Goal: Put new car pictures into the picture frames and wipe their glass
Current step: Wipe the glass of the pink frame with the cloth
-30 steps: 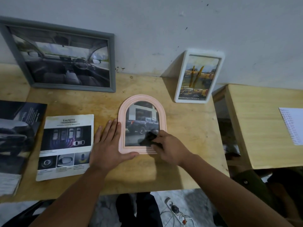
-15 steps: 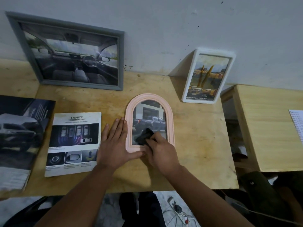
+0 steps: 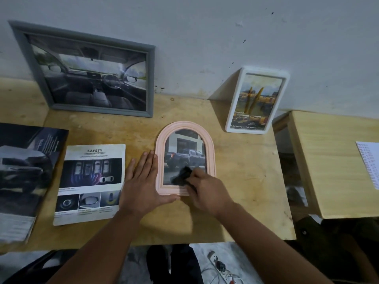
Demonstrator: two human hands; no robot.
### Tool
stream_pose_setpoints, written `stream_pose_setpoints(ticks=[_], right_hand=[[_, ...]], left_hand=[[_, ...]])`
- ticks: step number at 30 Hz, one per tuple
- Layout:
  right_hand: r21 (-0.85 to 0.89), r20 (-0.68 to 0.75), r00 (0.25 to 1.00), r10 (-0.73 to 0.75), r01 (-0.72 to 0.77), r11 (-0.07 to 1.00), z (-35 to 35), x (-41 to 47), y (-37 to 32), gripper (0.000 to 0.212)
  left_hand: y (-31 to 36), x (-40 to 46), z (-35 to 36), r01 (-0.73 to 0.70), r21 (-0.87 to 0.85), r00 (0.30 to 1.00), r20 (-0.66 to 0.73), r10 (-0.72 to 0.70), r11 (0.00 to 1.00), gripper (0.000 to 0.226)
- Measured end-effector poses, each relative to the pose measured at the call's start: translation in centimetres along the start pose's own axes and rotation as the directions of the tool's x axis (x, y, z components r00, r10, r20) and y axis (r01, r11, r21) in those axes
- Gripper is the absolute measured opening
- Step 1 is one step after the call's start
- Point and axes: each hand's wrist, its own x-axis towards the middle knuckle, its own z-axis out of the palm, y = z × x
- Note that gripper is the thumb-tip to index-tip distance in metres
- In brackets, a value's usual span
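Observation:
A pink arched picture frame (image 3: 211,152) lies flat on the wooden table (image 3: 246,171), holding a picture of a dark pickup truck. My left hand (image 3: 143,185) rests flat on the table with straight fingers along the frame's left edge and the thumb under its bottom edge. My right hand (image 3: 207,191) grips a small black cloth (image 3: 181,176) and presses it on the lower part of the glass. A grey frame (image 3: 92,72) with a car-interior picture leans on the wall at the back left. A white frame (image 3: 256,101) with a yellow car picture stands at the back right.
A "SAFETY" car brochure (image 3: 90,183) lies left of my left hand, and a dark car magazine (image 3: 24,177) lies at the far left. A second wooden table (image 3: 332,165) with a printed sheet (image 3: 369,162) stands to the right. Cables and a power strip (image 3: 219,267) lie on the floor.
My right hand has slid the black cloth back and forth over the lower glass, left and then slightly right. My left hand stays against the frame. The camera shifted a little.

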Motion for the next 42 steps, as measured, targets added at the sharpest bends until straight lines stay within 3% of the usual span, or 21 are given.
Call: stream_pose_setpoints(ticks=[3,6,8,11,15,17,20,22,24,27,30,34,38,40,42], right_hand=[[0.094,0.01,1.0,-0.01,0.009,0.996,1.0,1.4,-2.6,0.037],[0.326,0.152,0.986,-0.063,0.01,0.945,-1.4,4.0,-1.8,0.024],[0.404,0.056,0.998,0.006,-0.029,0.914,-4.1,6.2,0.4,0.02],[0.257,-0.189,0.967,0.168,-0.117,0.959,-5.2,9.4,3.9,0.027],[-0.089,-0.186,0.978,0.092,-0.11,0.99,-0.8,9.7,3.6,0.033],[-0.076,-0.181,0.983,0.009,-0.023,0.997,1.0,7.9,2.9,0.037],[0.058,-0.025,0.972,-0.235,0.236,0.97,1.5,4.1,1.1,0.037],[0.183,0.023,0.952,-0.304,0.295,0.938,0.2,3.7,1.4,0.033],[0.215,-0.078,0.975,-0.208,0.221,0.951,-1.4,5.7,2.3,0.029],[0.115,-0.245,0.969,-0.004,0.033,0.993,-2.1,10.4,4.2,0.03],[0.032,-0.213,0.977,0.019,-0.013,0.999,-0.2,12.0,2.8,0.035],[0.005,-0.16,0.98,-0.121,0.123,0.992,1.8,8.0,0.6,0.034],[0.008,0.014,0.975,-0.222,0.222,0.975,2.1,3.1,0.0,0.038],[0.102,0.065,0.973,-0.222,0.215,0.971,0.7,2.5,-0.2,0.036],[0.336,0.093,0.991,-0.096,0.059,0.94,-1.7,2.1,-0.1,0.031]], left_hand=[[-0.1,0.0,0.3,-0.013,-0.025,1.0,-0.019,0.013,1.0,0.137],[-0.2,0.0,0.2,-0.012,-0.03,0.999,-0.037,0.011,0.999,0.138],[0.0,0.1,-0.1,-0.008,-0.024,1.0,-0.024,0.007,1.0,0.141],[0.1,0.2,-0.3,0.0,-0.02,1.0,-0.012,0.0,1.0,0.143],[0.0,0.2,-0.3,-0.002,-0.047,1.0,-0.009,0.001,0.999,0.141],[-0.1,0.2,-0.1,-0.008,-0.045,1.0,-0.008,0.008,0.999,0.141],[-0.3,0.3,0.1,-0.023,-0.059,1.0,-0.014,0.022,0.998,0.138],[-0.3,0.2,0.0,-0.025,-0.069,1.0,-0.019,0.024,0.997,0.138],[-0.3,0.2,-0.2,-0.022,-0.083,1.0,-0.02,0.021,0.996,0.138],[-0.1,0.2,-0.5,-0.018,-0.094,1.0,-0.022,0.016,0.995,0.139],[0.0,0.1,-0.5,-0.02,-0.111,0.999,-0.043,0.015,0.994,0.139],[-0.3,0.0,0.0,-0.024,-0.101,0.999,-0.044,0.02,0.995,0.138],[-0.6,0.1,0.4,-0.031,-0.125,0.999,-0.042,0.026,0.992,0.136],[-0.5,0.2,0.1,-0.022,-0.129,1.0,0.0,0.022,0.991,0.135],[-0.5,0.2,-0.4,0.006,-0.137,0.997,0.071,0.003,0.99,0.137]])
